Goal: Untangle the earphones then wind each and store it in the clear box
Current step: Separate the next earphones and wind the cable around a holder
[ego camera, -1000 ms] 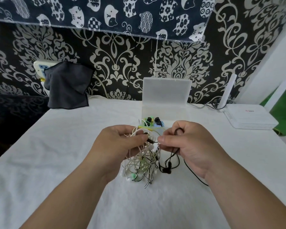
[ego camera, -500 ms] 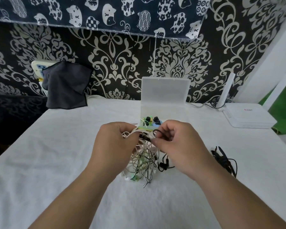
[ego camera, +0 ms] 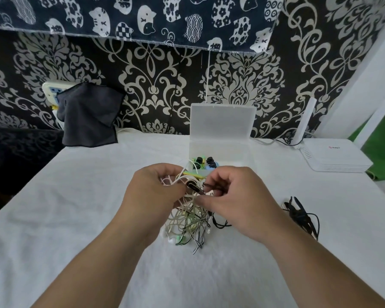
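While the clear box (ego camera: 231,152) sits lid-up mid-bench (ego camera: 76,218) with some coloured buds (ego camera: 203,163) inside | left hand (ego camera: 156,196) curled round the earphone tangle (ego camera: 187,221), just near of the box | right hand (ego camera: 233,201) pinching a black cable at its top | loose black earphones (ego camera: 302,216) lying off right

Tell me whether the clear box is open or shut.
Open: the lid stands upright behind the clear box, stored earphones showing inside.
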A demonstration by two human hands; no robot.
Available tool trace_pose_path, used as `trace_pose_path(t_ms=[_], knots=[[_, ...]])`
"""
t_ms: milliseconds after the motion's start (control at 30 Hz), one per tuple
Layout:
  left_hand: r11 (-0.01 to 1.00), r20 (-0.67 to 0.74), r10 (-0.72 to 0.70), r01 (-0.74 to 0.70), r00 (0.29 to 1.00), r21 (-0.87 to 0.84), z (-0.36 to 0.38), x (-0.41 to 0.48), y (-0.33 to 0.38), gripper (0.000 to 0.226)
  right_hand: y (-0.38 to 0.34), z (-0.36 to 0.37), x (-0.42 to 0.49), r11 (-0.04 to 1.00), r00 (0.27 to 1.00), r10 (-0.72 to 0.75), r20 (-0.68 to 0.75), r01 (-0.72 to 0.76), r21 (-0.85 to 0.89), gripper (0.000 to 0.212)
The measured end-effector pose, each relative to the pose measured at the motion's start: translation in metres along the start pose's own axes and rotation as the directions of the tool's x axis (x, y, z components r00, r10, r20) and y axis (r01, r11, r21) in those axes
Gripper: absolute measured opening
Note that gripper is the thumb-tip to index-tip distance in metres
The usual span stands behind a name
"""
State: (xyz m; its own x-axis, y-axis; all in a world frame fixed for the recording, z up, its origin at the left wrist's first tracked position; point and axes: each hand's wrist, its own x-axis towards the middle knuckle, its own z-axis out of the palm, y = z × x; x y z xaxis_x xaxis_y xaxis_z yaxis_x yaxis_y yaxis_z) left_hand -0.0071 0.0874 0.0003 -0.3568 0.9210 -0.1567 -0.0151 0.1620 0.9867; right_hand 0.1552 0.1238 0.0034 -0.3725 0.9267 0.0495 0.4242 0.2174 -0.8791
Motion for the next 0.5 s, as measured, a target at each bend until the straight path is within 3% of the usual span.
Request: trace_pose_path(t_ms=[200, 400, 500], knots=[[0.999, 0.066, -0.025, 0.026, 0.998, -0.021, -0.0037, -0.0007, 0.0032, 0.017, 0.0043, -0.0014, 0.0025, 0.989, 0.993, -0.081, -0.083, 0.070, -0.131, 0.013], [0.947, -0.048, 0.122, -0.102, 0.991, 0.304, 0.0020, -0.0045, 0.0038, 0.025, 0.0018, 0.0007, 0.0011, 0.980, 0.996, -0.086, -0.035, 0.079, -0.183, 0.015], [0.962, -0.041, 0.061, -0.048, 0.997, 0.270, 0.0019, -0.0040, 0.0035, 0.025, -0.0008, 0.0004, 0.0007, 0.978, 0.995, -0.102, -0.003, 0.100, -0.182, 0.018]])
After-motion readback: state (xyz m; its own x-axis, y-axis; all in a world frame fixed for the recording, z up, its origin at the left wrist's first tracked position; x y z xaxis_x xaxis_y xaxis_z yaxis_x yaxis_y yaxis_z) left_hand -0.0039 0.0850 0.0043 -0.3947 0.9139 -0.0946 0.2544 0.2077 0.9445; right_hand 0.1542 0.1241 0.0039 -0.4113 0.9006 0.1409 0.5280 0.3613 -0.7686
